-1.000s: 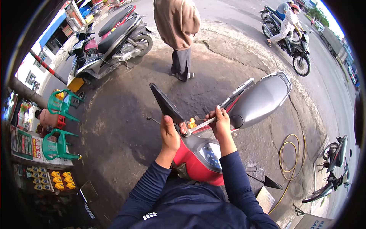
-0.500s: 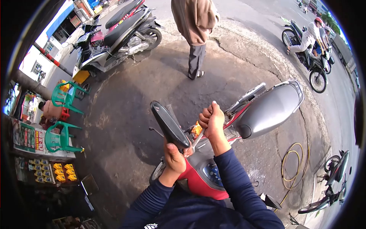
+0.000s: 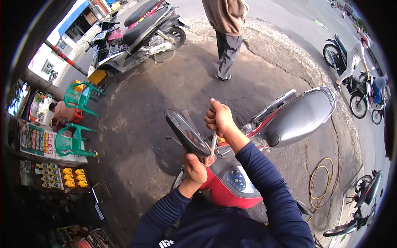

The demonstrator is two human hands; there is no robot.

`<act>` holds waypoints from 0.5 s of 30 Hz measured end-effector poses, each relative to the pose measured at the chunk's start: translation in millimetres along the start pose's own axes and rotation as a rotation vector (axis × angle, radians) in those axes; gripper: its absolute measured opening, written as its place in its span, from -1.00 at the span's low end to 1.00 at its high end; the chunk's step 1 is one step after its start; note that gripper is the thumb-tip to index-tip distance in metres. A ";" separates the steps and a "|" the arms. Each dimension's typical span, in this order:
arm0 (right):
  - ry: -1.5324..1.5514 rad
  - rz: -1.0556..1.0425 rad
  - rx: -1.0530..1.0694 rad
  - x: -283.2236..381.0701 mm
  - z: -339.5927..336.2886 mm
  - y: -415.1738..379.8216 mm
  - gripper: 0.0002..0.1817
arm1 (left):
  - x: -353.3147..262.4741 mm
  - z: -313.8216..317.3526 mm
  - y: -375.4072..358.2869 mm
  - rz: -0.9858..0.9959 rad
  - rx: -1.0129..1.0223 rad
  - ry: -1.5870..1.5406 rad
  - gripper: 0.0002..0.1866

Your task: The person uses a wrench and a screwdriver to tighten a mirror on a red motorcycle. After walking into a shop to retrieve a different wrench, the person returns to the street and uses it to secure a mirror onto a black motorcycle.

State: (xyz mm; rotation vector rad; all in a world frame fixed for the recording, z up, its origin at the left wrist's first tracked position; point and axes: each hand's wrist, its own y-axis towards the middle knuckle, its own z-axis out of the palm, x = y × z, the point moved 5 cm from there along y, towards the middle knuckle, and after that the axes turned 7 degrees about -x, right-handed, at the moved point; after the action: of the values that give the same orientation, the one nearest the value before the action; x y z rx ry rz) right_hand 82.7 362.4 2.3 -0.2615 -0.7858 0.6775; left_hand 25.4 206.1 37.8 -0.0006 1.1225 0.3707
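Note:
My left hand (image 3: 195, 172) is closed around the lower end of a black rear-view mirror (image 3: 185, 131), whose glass faces partly toward me. My right hand (image 3: 220, 118) makes a fist on the upper end of a metal wrench (image 3: 213, 144). The wrench's lower end sits at the base of the mirror, by the handlebar; the exact joint is hidden behind my left hand. Below both hands is the red front cover (image 3: 233, 201) of a motorbike, with its blue-lit instrument panel (image 3: 240, 180). Its grey seat (image 3: 304, 118) extends to the right.
A person in a brown jacket (image 3: 225, 18) stands ahead. Parked scooters (image 3: 144, 39) are at the upper left, green plastic chairs (image 3: 72, 140) and yellow bottles (image 3: 74, 177) at the left. A yellow hose (image 3: 316, 182) lies coiled at the right. Riders (image 3: 355, 62) are on the road.
My right hand has swung left, bringing the wrench from a rightward slant to nearly upright. The mirror has turned so more glass shows. The riders on the road have moved right.

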 end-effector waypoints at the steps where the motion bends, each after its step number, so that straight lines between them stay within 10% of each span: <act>1: 0.033 -0.024 0.009 2.9 -3.2 -5.4 -0.52 | -0.8 -0.1 0.1 -0.003 0.030 -0.032 -0.09; 8: 0.348 -0.499 -0.154 78.2 -90.5 -133.6 -0.55 | -35.8 -25.1 -26.6 0.000 0.221 0.352 -0.49; 15: 0.187 -0.178 -0.257 -32.6 -162.3 -264.6 -0.55 | -9.4 -29.3 -45.0 0.175 0.031 0.730 -0.73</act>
State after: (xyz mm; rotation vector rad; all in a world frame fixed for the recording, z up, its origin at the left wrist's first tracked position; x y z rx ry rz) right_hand 305.9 144.5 -7.2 -0.4753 -0.7058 0.3772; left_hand 9.1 155.7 25.0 -0.0113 1.8576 0.5295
